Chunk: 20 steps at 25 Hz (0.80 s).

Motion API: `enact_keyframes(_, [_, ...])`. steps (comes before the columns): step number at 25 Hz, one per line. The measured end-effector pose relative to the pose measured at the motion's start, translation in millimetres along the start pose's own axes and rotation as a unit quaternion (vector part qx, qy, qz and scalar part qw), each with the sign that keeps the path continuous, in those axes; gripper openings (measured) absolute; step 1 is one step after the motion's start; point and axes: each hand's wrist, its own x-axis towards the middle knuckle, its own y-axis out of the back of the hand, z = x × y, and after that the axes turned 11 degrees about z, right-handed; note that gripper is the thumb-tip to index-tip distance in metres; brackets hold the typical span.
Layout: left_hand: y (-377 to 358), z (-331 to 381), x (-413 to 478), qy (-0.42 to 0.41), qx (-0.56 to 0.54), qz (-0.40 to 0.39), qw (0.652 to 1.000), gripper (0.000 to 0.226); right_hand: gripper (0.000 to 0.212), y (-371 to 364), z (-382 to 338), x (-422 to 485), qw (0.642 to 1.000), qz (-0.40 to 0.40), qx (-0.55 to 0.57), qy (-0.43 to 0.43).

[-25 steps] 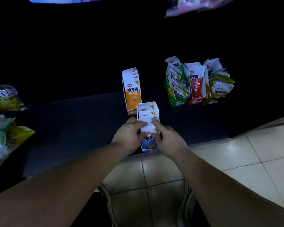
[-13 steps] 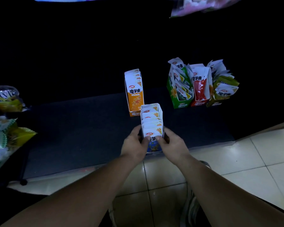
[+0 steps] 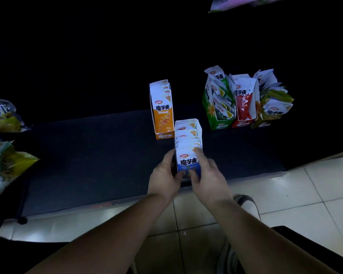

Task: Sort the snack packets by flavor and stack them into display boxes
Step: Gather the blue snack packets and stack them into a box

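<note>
Though dim, black mat (image 3: 87,165); pale tiles (image 3: 315,194)

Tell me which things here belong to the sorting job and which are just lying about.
In the job:
blue box, gripped by left hand and right hand; orange box; green box; red box; olive box.

Lying about:
big bags at left; pink bag at top.

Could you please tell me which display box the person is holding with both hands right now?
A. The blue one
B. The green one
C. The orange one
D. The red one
A: the left hand and the right hand both grip the blue display box at its near end, while neither hand touches the orange display box behind it.
</note>
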Motion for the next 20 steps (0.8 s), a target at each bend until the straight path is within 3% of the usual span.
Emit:
enact_keyframes(5, [-8.7, 1.5, 9.5, 0.011, 0.008, 0.019, 1.000, 0.062, 0.092, 4.4, 12.2, -1.5, 0.996, -0.065, -0.049, 0.021])
enact_keyframes(9, [-10.6, 15.4, 15.3, 0.010, 0.047, 0.029, 0.998, 0.058, 0.095, 9.5, 23.7, 13.7, 0.995, -0.096, 0.024, -0.021])
enact_keyframes(11, [-10.6, 19.6, 18.1, 0.007, 0.056, 0.031, 0.998, 0.060, 0.093, 15.7, 22.9, 21.7, 0.992, -0.108, 0.045, -0.036])
enact_keyframes(16, [-4.7, 18.1, -3.8, -0.011, -0.011, 0.023, 1.000, 0.065, 0.071, 18.8, 15.9, 0.7, 0.999, -0.016, -0.042, 0.011])
enact_keyframes(20, [-7.3, 8.6, -14.9, 0.001, -0.074, -0.003, 0.997, 0.066, 0.074, 4.4, 12.9, -12.8, 0.994, -0.063, 0.056, -0.062])
